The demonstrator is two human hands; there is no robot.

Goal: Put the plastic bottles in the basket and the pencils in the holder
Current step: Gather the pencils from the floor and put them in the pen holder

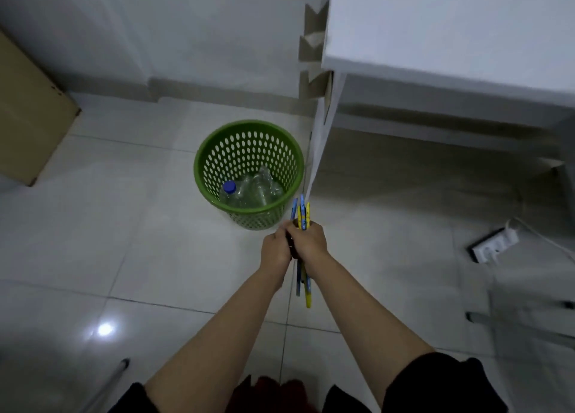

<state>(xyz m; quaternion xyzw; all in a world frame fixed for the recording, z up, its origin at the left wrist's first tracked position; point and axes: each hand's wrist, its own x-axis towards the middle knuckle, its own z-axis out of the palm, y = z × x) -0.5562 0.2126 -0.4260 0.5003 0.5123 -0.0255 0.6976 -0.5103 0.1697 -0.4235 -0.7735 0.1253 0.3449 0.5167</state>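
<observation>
A green perforated basket stands on the tiled floor, with clear plastic bottles lying inside; one has a blue cap. Just in front of the basket, my left hand and my right hand are pressed together around a bundle of blue and yellow pencils. The pencils stick out above and below both fists. No pencil holder is in view.
A white table fills the upper right, its leg coming down beside the basket. A cardboard box stands at the left. A power strip with a cable lies on the floor at the right.
</observation>
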